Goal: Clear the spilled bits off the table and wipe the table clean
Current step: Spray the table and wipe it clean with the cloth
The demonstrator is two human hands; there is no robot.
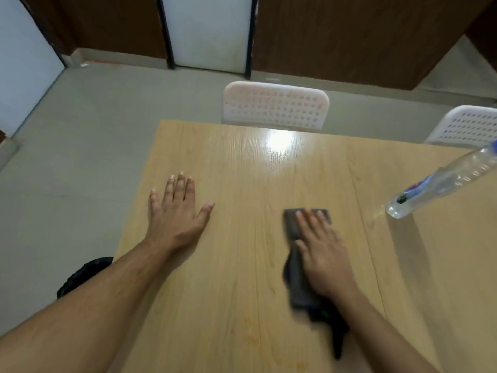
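Note:
A light wooden table (242, 168) fills the lower view. My right hand (322, 254) lies flat with straight fingers on a dark grey cloth (294, 227) and presses it onto the tabletop right of centre; the cloth trails back under my wrist. My left hand (177, 214) rests flat on the table near its left edge, fingers spread, holding nothing. Faint orange-brown stains (251, 337) mark the wood near the front edge between my arms. I see no loose bits on the surface.
A clear plastic bottle (441, 181) with a blue label stands at the right of the table. Two white perforated chairs (274, 106) (468, 125) stand behind the far edge. A dark object (83, 275) sits on the floor left of the table.

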